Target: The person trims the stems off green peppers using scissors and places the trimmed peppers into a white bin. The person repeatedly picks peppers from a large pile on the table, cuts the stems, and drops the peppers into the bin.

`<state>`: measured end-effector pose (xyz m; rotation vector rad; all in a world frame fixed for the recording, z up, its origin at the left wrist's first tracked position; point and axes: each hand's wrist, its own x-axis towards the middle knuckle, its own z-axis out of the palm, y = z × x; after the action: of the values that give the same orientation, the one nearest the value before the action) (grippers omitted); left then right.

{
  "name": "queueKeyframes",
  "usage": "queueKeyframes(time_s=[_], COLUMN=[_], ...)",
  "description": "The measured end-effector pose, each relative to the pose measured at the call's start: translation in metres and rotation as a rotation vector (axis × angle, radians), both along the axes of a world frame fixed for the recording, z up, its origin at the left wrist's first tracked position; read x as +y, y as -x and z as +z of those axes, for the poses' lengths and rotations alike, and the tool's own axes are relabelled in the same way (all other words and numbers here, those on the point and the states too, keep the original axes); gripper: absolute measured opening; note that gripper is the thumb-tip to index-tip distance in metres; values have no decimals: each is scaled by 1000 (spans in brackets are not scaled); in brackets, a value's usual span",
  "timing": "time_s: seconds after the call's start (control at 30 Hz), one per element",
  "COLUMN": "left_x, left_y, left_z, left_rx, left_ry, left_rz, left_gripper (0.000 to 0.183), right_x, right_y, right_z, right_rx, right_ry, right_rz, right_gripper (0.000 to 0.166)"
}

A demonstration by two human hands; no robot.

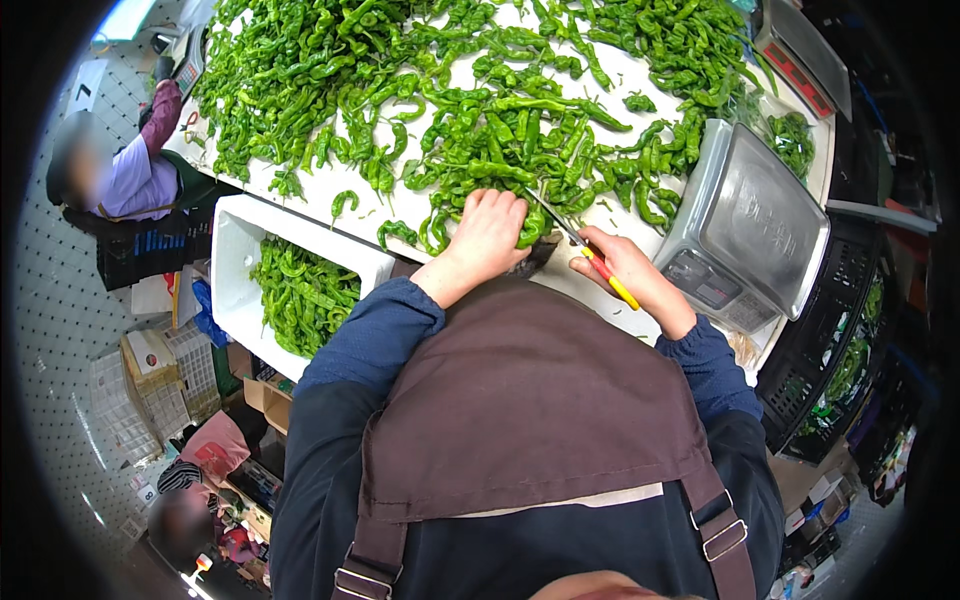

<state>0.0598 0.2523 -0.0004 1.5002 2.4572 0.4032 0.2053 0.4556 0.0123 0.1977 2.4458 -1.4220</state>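
Note:
My left hand is curled at the near edge of the pepper pile. A curved green pepper pokes out from beside its fingers, and the palm is hidden. In my right hand is a slim cutting tool with a red and yellow handle. Its narrow metal blade points up and left, its tip close to my left fingers. Whether it is a pair of snips or a knife cannot be told. Wrinkled long green peppers lie spread over the white table ahead of both hands.
A white foam box with green peppers stands at left. A digital scale with a metal pan sits at right, and a second scale behind it. Black crates stand beyond. A person is at far left, another lower left.

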Motion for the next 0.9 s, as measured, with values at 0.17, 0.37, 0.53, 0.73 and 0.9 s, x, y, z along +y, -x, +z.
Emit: queueKeyframes(time_s=[0.17,0.37,0.53,0.73,0.9], left_x=[-8,67,88,30,20], left_y=[-3,42,91,65,71], left_z=[-20,23,41,-31,-24], left_rx=[-336,-1249,-870,278,-75], left_ry=[142,-219,-322,228,-342], left_rz=[93,297,279,-72,266], left_gripper=[54,65,53,18,25], right_x=[-4,11,15,6,3], right_y=[-21,-42,-47,-47,-37], right_z=[-9,-20,-20,-29,-17], right_rx=[-250,-118,-83,-173,-255], right_ry=[305,471,491,511,435], right_rz=[-381,-646,-699,-648,-448], right_gripper=[26,32,38,38,32])
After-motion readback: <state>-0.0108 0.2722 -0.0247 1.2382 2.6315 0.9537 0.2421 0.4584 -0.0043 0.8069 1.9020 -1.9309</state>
